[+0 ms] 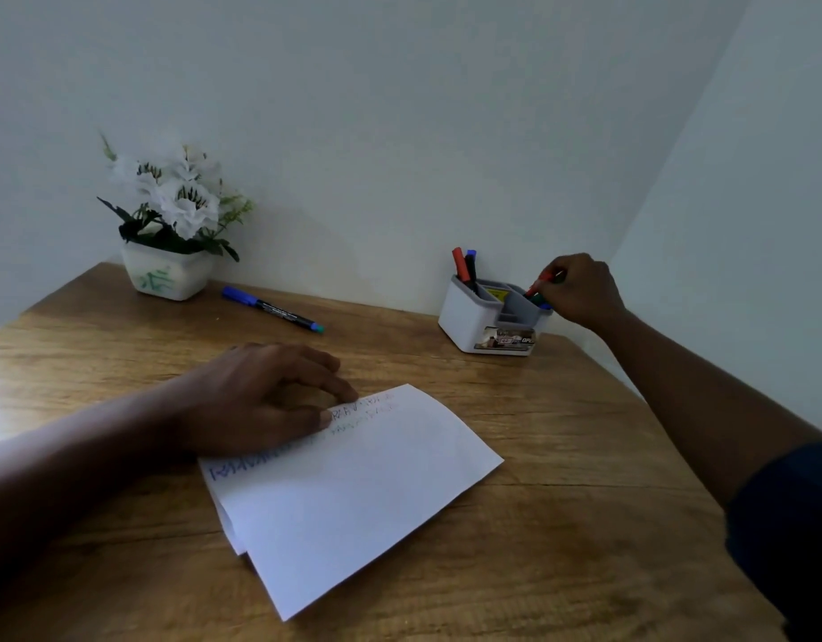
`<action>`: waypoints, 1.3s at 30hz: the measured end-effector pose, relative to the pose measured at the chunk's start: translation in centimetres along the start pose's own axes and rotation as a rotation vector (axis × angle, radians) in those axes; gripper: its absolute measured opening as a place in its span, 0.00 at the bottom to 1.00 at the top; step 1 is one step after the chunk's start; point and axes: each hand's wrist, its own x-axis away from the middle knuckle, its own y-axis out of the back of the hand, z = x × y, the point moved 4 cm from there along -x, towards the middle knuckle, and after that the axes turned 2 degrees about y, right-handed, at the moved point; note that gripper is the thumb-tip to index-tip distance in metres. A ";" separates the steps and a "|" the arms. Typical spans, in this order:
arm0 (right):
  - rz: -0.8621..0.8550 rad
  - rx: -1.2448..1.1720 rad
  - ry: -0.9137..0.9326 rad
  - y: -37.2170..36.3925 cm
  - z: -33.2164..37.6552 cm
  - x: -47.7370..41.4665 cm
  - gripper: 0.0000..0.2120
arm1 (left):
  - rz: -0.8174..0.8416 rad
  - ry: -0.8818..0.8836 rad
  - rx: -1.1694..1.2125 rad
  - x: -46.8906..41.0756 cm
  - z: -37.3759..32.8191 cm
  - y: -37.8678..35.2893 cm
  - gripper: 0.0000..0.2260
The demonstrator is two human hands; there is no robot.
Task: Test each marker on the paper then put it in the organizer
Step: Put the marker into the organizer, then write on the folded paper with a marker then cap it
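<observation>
A red marker [541,282] pinched over the organizer [464,322]
The right hand [582,289] pinches it at the organizer's right end; the left hand [260,396] lies flat, fingers relaxed, on the scribbled paper [353,493]. A blue marker [272,309] lies on the table [562,502] near the flowerpot [168,275].

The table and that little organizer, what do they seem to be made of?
Table: wood or a wood-look laminate, judging by the brown grain lines, with a soft sheen towards its left edge. Organizer: probably plastic, as the white outer wall is smooth and the grey dividers look moulded. Its finish is matte.
</observation>
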 end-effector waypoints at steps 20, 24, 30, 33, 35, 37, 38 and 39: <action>0.169 -0.373 0.484 -3.1 18.0 6.4 0.05 | -0.028 -0.036 -0.079 0.3 -0.6 0.0 0.17; 0.440 -0.379 0.490 -8.4 24.3 6.3 0.08 | -0.023 -0.036 -0.107 0.4 -0.9 0.2 0.18; 0.731 -0.181 0.481 -13.3 29.8 5.4 0.13 | -0.039 -0.039 -0.104 0.2 -0.7 0.1 0.18; 0.685 -0.091 0.471 -14.8 30.4 5.2 0.17 | -0.037 -0.036 -0.112 0.0 -0.4 -0.1 0.19; 0.665 -0.062 0.464 -15.0 30.0 5.2 0.19 | -0.039 -0.034 -0.116 0.0 -0.3 -0.3 0.20; 0.624 -0.038 0.487 -13.8 29.3 5.3 0.19 | -0.045 -0.033 -0.128 0.1 -0.3 -0.2 0.19; 0.583 -0.034 0.509 -12.6 28.9 5.4 0.18 | -0.047 -0.032 -0.125 0.1 -0.4 0.0 0.19; 0.531 -0.035 0.526 -11.1 28.5 5.7 0.16 | -0.057 -0.032 -0.105 0.2 -0.5 0.1 0.17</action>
